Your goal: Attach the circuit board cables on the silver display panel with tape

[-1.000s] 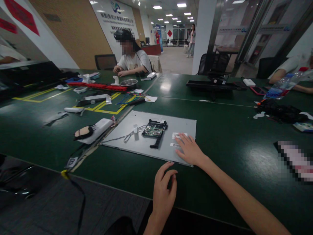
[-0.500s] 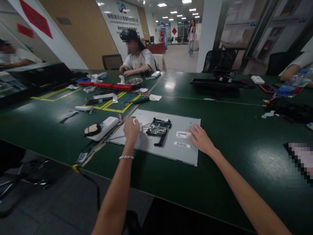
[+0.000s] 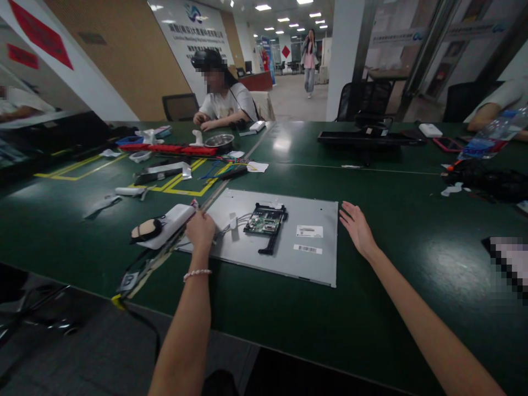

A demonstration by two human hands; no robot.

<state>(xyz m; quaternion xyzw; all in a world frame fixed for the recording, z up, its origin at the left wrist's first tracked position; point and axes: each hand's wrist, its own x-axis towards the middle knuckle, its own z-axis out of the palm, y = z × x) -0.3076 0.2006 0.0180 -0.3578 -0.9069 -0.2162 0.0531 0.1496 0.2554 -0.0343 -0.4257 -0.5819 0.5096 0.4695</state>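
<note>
A grey metal panel [image 3: 313, 264] lies flat on the green table [image 3: 391, 286]. A green circuit board [image 3: 263, 221] in a black bracket sits on it, with thin wires [image 3: 231, 221] running off to the left. My left hand [image 3: 201, 230] is curled at the panel's left edge, over the wire ends; what it grips is hidden. My right hand [image 3: 358, 228] hovers open, fingers stretched, just off the panel's right edge. Two white labels [image 3: 309, 231] are stuck on the panel near it.
A white device with a black strap [image 3: 163, 225] lies left of the panel. Tools, a red strip [image 3: 165, 147] and a steel bowl [image 3: 220, 141] lie farther back, where a person sits. A black monitor [image 3: 367, 139], a water bottle [image 3: 487, 140] and dark clutter stand at the right.
My left hand slid from the wires near the board to the panel's left edge. My right hand lifted off the labels and moved right, off the panel.
</note>
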